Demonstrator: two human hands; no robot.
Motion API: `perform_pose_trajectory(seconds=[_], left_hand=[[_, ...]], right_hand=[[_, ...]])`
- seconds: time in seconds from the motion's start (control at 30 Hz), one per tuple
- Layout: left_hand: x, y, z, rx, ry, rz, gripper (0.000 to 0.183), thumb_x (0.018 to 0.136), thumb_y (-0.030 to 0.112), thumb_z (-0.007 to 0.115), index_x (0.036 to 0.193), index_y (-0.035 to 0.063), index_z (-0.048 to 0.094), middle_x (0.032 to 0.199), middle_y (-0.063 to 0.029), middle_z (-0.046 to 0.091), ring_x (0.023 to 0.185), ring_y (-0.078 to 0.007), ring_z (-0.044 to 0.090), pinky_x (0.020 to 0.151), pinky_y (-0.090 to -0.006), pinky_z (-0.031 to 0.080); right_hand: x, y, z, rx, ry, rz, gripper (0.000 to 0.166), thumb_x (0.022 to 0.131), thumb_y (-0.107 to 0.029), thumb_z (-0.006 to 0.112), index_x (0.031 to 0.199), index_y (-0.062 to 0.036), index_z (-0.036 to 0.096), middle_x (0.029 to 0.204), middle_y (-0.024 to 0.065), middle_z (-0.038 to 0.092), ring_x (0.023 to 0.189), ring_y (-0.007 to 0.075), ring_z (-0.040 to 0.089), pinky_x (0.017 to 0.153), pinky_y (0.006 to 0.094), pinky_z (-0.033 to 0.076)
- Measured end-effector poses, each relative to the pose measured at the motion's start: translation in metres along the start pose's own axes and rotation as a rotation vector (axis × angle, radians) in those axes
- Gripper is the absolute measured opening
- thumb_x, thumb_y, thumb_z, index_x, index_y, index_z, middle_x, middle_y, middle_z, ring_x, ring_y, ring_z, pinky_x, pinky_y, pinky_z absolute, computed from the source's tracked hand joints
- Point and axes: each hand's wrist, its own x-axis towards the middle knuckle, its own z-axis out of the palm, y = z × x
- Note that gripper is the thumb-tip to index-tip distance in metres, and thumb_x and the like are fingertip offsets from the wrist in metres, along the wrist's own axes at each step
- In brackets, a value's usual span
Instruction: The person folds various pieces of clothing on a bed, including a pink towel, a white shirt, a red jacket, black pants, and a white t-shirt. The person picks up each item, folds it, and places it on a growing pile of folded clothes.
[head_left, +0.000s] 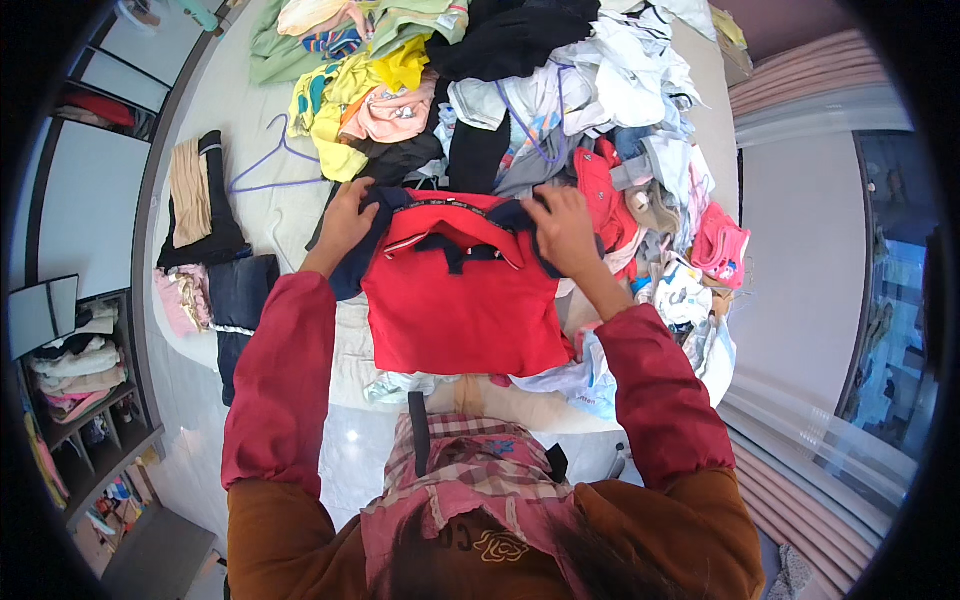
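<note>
A red polo shirt (465, 319) with dark navy sleeves and a dark placket spreads before me, its collar at the far side. My left hand (346, 225) grips the shirt at its left shoulder, fingers curled over the navy cloth. At the opposite shoulder, my right hand (564, 225) holds the fabric in the same way. The shirt's lower part hangs or lies toward me above the bed's near edge; how much of it touches the bed cannot be told. Fingertips of both hands are partly hidden in the cloth.
The bed (217, 97) bears a large heap of clothes (517, 45) at the back and right. A purple hanger (281, 161) lies left of the heap. Folded dark trousers (244, 289) and beige cloth (191, 195) rest at the left. Shelves (90, 420) stand beyond the bed's left edge.
</note>
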Motion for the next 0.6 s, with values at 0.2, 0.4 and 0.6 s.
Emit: perform_pose_trajectory(seconds=[0.2,0.4,0.6], left_hand=[[-0.033,0.057,0.02,0.324,0.036,0.571,0.043,0.065,0.018,0.073,0.103,0.0053,0.057,0.109,-0.0131,0.052,0.104,-0.031,0.05,0.093,-0.0443,0.038],[0.006,0.034,0.055,0.345,0.1,0.443,0.005,0.076,0.007,0.059,0.078,0.004,0.056,0.08,-0.0116,0.054,0.085,-0.0308,0.053,0.076,-0.0416,0.042],[0.002,0.072,0.033,0.138,0.038,0.436,0.025,0.079,0.019,0.067,0.097,0.0035,0.057,0.091,-0.0139,0.059,0.086,-0.0334,0.057,0.075,-0.0403,0.046]], right_hand=[[-0.004,-0.032,0.029,0.043,-0.25,0.042,0.067,0.065,-0.029,0.077,0.123,-0.0068,0.053,0.132,0.0166,0.042,0.123,0.0317,0.039,0.107,0.0516,0.024],[0.022,-0.024,0.056,-0.112,-0.109,0.047,0.042,0.067,-0.014,0.068,0.107,-0.0047,0.06,0.121,0.0149,0.051,0.114,0.0321,0.047,0.102,0.0488,0.032],[0.035,0.001,0.041,0.32,0.004,0.195,0.03,0.073,0.002,0.056,0.102,-0.0052,0.062,0.097,0.0127,0.06,0.086,0.0318,0.06,0.074,0.0345,0.05]])
